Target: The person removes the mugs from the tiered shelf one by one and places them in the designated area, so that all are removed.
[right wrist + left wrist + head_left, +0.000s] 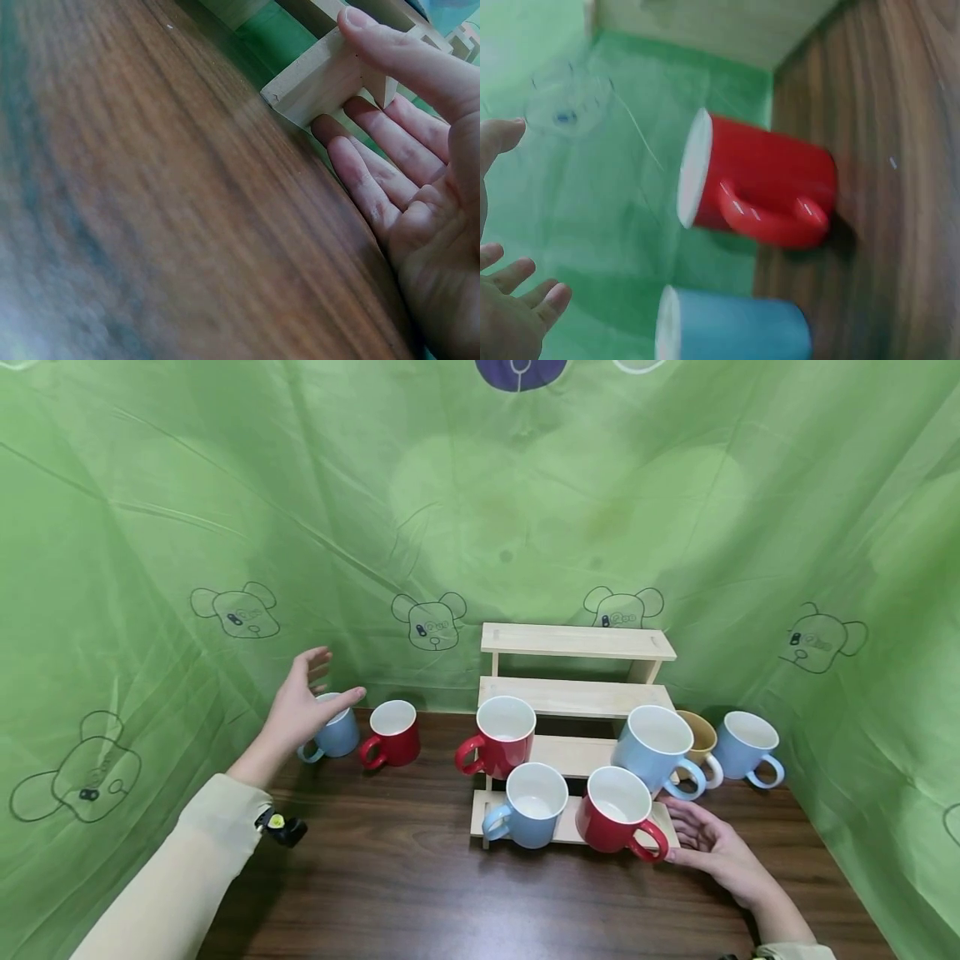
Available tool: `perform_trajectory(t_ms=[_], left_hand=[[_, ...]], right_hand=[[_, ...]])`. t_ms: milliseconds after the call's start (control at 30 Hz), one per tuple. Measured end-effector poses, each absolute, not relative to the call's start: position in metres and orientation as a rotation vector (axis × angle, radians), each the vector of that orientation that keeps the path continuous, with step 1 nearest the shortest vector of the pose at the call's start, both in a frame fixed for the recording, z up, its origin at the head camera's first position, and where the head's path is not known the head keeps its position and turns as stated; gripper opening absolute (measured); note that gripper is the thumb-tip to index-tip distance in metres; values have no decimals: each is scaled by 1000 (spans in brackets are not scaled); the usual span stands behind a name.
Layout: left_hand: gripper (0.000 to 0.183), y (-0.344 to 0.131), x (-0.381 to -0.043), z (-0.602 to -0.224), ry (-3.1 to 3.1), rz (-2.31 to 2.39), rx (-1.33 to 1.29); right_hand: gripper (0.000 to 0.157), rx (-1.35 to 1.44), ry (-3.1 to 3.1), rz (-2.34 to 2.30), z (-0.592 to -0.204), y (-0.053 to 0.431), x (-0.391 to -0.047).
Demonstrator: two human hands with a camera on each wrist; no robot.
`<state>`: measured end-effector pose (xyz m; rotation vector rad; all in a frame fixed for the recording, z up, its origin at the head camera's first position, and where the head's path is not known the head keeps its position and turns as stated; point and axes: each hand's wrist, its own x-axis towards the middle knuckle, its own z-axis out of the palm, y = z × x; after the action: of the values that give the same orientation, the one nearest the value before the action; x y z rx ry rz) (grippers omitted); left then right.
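My left hand (296,706), fingers spread and thumb out, hovers over a light blue mug (339,737) on the table at the left. Beside that mug stands a red mug (772,169), its handle turned toward me in the head view. With thumb and fingers around it, my right hand (716,856) holds the right end of the lowest step of a wooden tiered rack (322,82). That step bears a blue mug (534,814) and a red mug (611,822). One step higher sit another red mug (510,752) at left and a larger-looking blue mug (645,756) at right.
Right of the rack, a yellow mug (699,739) with a white handle stands partly hidden beside a blue mug (738,756). The upper two boards (577,641) of the rack bear no mugs. Green printed cloth (337,527) walls in the dark wooden table (390,877).
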<state>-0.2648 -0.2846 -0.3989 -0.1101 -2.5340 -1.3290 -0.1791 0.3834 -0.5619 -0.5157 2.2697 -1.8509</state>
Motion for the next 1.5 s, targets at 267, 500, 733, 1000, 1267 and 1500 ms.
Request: perform_trajectory(t_ms=[267, 500, 733, 1000, 1267, 1500], left_hand=[[97, -244, -254, -373, -2462, -1362, -308], [91, -214, -243, -363, -2435, -1382, -442], [92, -189, -237, -360, -2477, -1432, -479], [95, -163, -231, -359, -2508, -1435, -526], [97, -141, -227, -370, -2556, -1401, -572], [99, -122, -227, -380, -2587, -1422, -577]], right_hand=[[71, -506, 2282, -1830, -564, 387, -180], [70, -537, 2250, -1853, -566, 388, -181], [70, -524, 2253, -1848, -564, 387, -180], [68, -554, 2257, -1855, -560, 384, -180], [68, -589, 2237, -1901, -564, 384, -182], [67, -594, 2219, -1922, -566, 386, -181]])
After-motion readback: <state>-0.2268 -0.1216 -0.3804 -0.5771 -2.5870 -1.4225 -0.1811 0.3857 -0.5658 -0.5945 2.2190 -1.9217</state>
